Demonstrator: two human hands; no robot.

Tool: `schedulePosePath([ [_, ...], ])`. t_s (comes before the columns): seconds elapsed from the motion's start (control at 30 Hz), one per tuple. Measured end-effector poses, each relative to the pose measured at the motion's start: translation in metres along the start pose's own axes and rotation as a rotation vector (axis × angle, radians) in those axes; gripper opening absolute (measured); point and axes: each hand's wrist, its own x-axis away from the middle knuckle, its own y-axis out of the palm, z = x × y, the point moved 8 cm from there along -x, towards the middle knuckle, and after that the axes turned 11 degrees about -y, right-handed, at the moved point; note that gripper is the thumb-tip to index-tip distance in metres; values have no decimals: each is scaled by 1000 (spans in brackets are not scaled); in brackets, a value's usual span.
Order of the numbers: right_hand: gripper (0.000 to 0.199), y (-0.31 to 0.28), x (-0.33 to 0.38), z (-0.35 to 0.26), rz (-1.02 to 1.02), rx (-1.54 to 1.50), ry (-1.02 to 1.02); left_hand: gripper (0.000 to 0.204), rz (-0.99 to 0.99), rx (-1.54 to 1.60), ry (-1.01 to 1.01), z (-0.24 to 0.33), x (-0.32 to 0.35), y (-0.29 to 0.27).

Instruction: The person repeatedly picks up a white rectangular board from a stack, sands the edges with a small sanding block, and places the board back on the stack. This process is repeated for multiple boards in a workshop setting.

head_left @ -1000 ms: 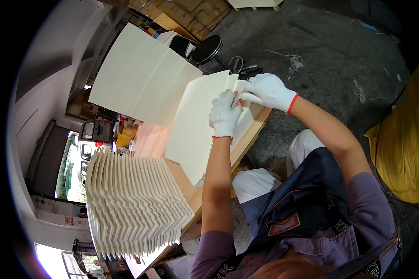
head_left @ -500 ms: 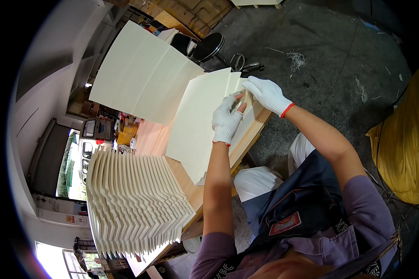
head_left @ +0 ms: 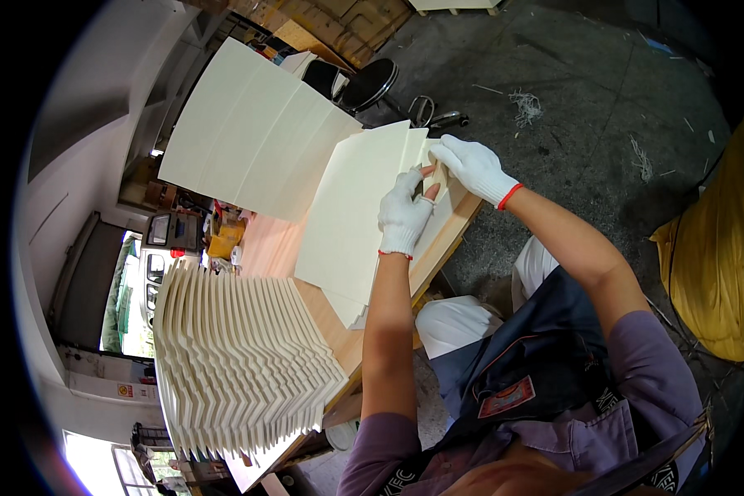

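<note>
Cream card sheets [head_left: 351, 198] lie overlapped in steps on the wooden table [head_left: 322, 308] in front of me. My left hand [head_left: 405, 213], in a white glove with bare thumb and fingertip showing, rests on their near edge; thumb and index finger are apart. My right hand [head_left: 469, 165], gloved in white with a red cuff, bends over the far right corner of the sheets with its fingers together. Between both hands a narrow tan strip [head_left: 440, 178] shows at the sheet edge. The right fingertips are partly hidden against the card.
A tall stack of bent, ridged card pieces [head_left: 240, 355] stands at the table's left. Large curved cream sheets [head_left: 252, 132] rise behind. Past the table are a black round stool [head_left: 370, 83], strip scraps [head_left: 527, 107] on the floor and a yellow cover [head_left: 715, 256] at right.
My left hand has shifted very slightly to the right along the sheet edge. The right hand and the sheets look the same.
</note>
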Motion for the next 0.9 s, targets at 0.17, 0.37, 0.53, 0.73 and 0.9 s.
schedulePosePath([
  [0.17, 35, -1, 0, 0, 7, -11, -8, 35, 29, 39, 32, 1, 0, -1],
  [0.37, 36, -5, 2, -6, 12, 5, -48, 33, 19, 40, 2, 2, 1, -2],
  [0.53, 37, 0, 0, -1, -26, -12, 38, 28, 82, 56, 65, 1, 1, -6],
  [0.73, 38, -1, 3, 3, -1, -32, 52, 29, 40, -60, 28, 13, 5, -4],
  [0.9, 39, -1, 2, 2, -6, -43, 53, 30, 34, -45, 17, 11, 3, -4],
])
